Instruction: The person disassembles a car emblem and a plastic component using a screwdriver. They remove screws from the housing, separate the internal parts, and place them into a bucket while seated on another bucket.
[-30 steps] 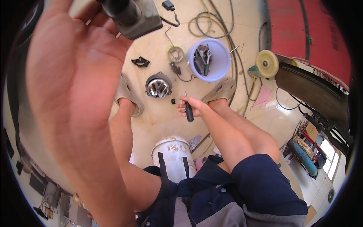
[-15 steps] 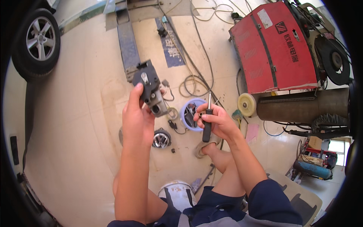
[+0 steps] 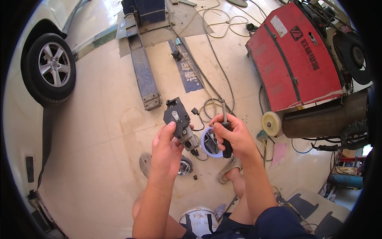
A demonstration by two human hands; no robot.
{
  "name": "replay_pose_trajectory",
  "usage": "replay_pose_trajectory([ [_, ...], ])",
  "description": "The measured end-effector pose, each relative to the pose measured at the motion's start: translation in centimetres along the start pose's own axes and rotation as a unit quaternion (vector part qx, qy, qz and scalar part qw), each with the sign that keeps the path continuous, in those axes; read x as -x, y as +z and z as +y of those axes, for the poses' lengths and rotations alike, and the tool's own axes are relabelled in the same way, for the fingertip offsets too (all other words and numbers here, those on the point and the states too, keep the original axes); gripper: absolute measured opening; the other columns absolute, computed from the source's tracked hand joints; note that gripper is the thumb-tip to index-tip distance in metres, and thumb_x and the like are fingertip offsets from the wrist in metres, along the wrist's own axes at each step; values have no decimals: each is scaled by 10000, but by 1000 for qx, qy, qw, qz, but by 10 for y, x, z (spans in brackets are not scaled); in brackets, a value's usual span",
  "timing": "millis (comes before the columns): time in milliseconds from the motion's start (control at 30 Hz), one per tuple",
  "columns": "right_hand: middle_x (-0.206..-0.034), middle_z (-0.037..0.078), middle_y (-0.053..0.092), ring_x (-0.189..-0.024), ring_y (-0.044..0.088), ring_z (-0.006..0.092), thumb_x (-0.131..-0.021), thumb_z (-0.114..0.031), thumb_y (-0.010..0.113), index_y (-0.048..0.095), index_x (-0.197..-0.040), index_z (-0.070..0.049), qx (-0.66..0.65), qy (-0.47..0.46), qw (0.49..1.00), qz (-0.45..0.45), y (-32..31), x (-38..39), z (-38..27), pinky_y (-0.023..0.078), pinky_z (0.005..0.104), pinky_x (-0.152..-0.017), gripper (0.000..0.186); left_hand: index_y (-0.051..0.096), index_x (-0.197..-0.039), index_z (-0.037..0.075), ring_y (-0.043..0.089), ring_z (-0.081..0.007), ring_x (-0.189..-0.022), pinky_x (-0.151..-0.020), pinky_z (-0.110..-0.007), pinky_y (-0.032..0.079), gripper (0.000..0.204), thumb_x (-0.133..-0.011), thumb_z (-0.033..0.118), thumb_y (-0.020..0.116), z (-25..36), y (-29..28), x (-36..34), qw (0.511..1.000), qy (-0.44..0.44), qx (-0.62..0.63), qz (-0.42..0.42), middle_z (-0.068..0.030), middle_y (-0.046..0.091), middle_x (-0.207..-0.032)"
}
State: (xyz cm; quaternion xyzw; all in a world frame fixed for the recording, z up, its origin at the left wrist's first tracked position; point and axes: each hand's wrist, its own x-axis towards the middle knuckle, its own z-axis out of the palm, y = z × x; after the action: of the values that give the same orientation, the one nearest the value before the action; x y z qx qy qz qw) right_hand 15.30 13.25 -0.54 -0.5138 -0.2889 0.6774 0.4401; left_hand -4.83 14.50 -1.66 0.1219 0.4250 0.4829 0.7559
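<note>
My left hand (image 3: 165, 149) grips a black-and-grey mechanical housing (image 3: 181, 126), with the thumb on its black face near a small metal lever. In my right hand (image 3: 238, 137) is a screwdriver (image 3: 227, 146), its black handle wrapped by the fingers and its metal shaft pointing up and away. Something small and dark shows near the right thumb tip, too small to name. Below the hands, a lilac basin (image 3: 205, 150) holds dark parts on the floor. Partly behind my left wrist lies a round chrome car emblem (image 3: 185, 167). A cable with a black plug (image 3: 195, 111) lies just beyond the housing.
A car wheel (image 3: 55, 65) stands at the left. A blue steel lift arm (image 3: 144, 75) stretches along the floor ahead, with hoses and cables beside it. At the right are a red machine cabinet (image 3: 292, 63) and a dark cylinder (image 3: 318, 115). A white bucket (image 3: 199, 218) is between my legs.
The view has shifted, so the surroundings sit lower and farther right. Both hands are closer together, still holding the housing and the screwdriver. The right fingers have closed more around the handle.
</note>
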Motion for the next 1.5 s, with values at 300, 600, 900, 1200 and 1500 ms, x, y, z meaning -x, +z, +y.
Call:
replay_pose_trajectory([
  [300, -696, 0, 569, -449, 441, 46, -960, -193, 690, 593, -1055, -19, -57, -36, 996, 58, 1, 20, -1, 364, 206, -403, 221, 585, -1186, 11, 674, -210, -964, -861, -354, 522, 341, -950, 257, 606, -16, 14, 5, 998, -13, -59, 4, -157, 703, -1092],
  [600, -776, 42, 677, -434, 456, 36, -925, -109, 711, 624, -1042, -8, -97, -66, 989, 88, 4, 20, 5, 354, 209, -380, 177, 574, -1234, 56, 596, -290, -1203, -979, -514, 496, 415, -999, 388, 491, -18, 24, 7, 981, -102, 157, -46, -153, 666, -1160],
  [900, -848, 3, 675, -621, 482, -1, -859, -112, 766, 625, -964, -21, 104, -37, 994, 15, 27, 25, 22, 365, 189, -528, 197, 582, -1206, 77, 628, -199, -1029, -794, -368, 462, 401, -1013, 391, 426, -14, 11, -4, 939, -45, 334, -65, -75, 649, -1118],
  [1200, -834, 16, 576, -618, 494, 37, -947, -171, 677, 597, -1105, -22, 218, -135, 966, -29, 28, 24, 34, 371, 208, -511, 231, 618, -1119, 108, 504, -206, -746, -659, -366, 399, 436, -998, 460, 391, -8, 7, -7, 964, -15, 265, -24, -62, 643, -1039],
  [1500, -617, -44, 469, -501, 423, 38, -1046, -204, 428, 634, -1095, 34, 206, -9, 966, -158, 15, 27, 24, 364, 215, -488, 318, 605, -1146, 90, 458, -202, -774, -687, -349, 382, 419, -1001, 427, 402, 6, -9, -10, 957, 34, 280, -59, -50, 635, -1067],
])
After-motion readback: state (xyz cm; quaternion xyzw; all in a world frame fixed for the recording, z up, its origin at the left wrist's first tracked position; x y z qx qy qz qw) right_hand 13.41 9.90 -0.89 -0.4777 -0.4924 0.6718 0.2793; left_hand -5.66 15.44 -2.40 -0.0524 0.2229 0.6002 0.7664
